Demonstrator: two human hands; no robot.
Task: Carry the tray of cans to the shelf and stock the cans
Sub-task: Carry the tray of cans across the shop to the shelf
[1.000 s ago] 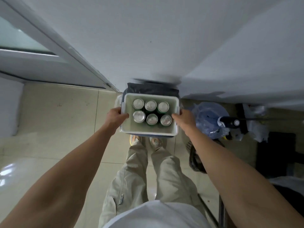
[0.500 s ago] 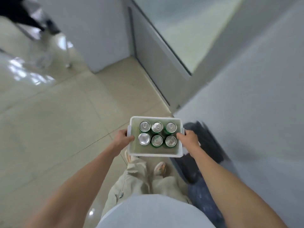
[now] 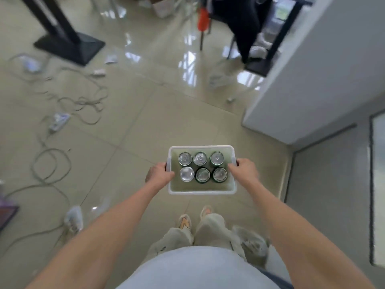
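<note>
1. The white plastic tray (image 3: 201, 191) is up off the floor, held level out in front of the person's body, above the beige tiled floor (image 3: 129, 126).
2. Left hand (image 3: 159, 174) is clamped on the tray's left end, fingers wrapped under the rim and thumb reaching over into the tray.
3. Right hand (image 3: 244, 171) grips the right end the same way, closed tight on the rim; the hands sit apart with the tray between them.
4. Six cans (image 3: 203, 166) stand upright inside, two rows of three, packed close together toward the far side of the tray, silver tops showing; some have green bodies.
5. Below the tray, the person's shoes (image 3: 184, 221) and light trousers show on the tiles.
6. Off to the left, loose grey cables (image 3: 83, 101) sprawl across the floor, with a power strip (image 3: 59, 121) among them.
7. Upper left, a black stand base (image 3: 69, 45) sits on the glossy tiles.
8. On the right, a white wall corner (image 3: 312, 84) juts out, near the tray but apart from it.
9. Far top is motion-blurred: something orange-red (image 3: 203, 19) and dark furniture legs, hard to identify.
</note>
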